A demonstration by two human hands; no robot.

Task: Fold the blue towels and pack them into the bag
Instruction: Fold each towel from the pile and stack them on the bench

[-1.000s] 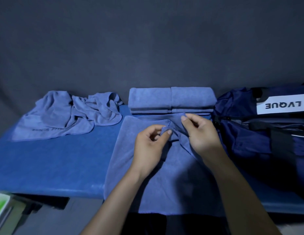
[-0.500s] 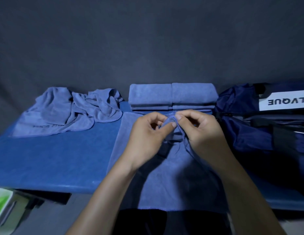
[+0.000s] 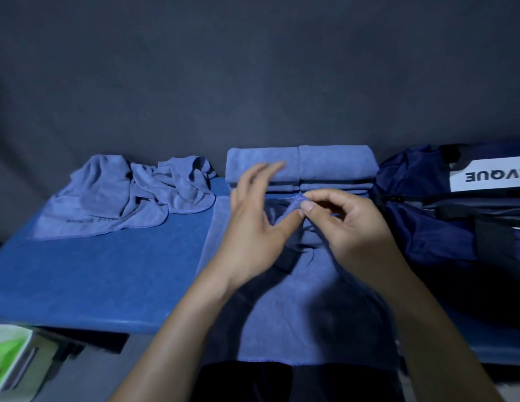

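A blue towel [image 3: 305,317] lies spread in front of me and hangs over the table's near edge. My right hand [image 3: 348,227] pinches its far corner between thumb and forefinger, lifted a little off the table. My left hand [image 3: 253,224] is beside it with fingers spread, thumb touching the cloth near the pinch, gripping nothing. Behind the hands sits a stack of folded blue towels [image 3: 334,163]. A heap of crumpled blue towels [image 3: 131,195] lies at the back left. The dark navy bag [image 3: 444,227], with a white LVQUE label, stands at the right.
The blue table [image 3: 93,280] runs left to right, its front edge near me. A dark curtain backs it. A white and green object [image 3: 9,355] sits below the table's left front corner.
My left hand has let go of the towel corner and opened its fingers. My right hand keeps the pinch and has shifted slightly right. The view has tilted a little.
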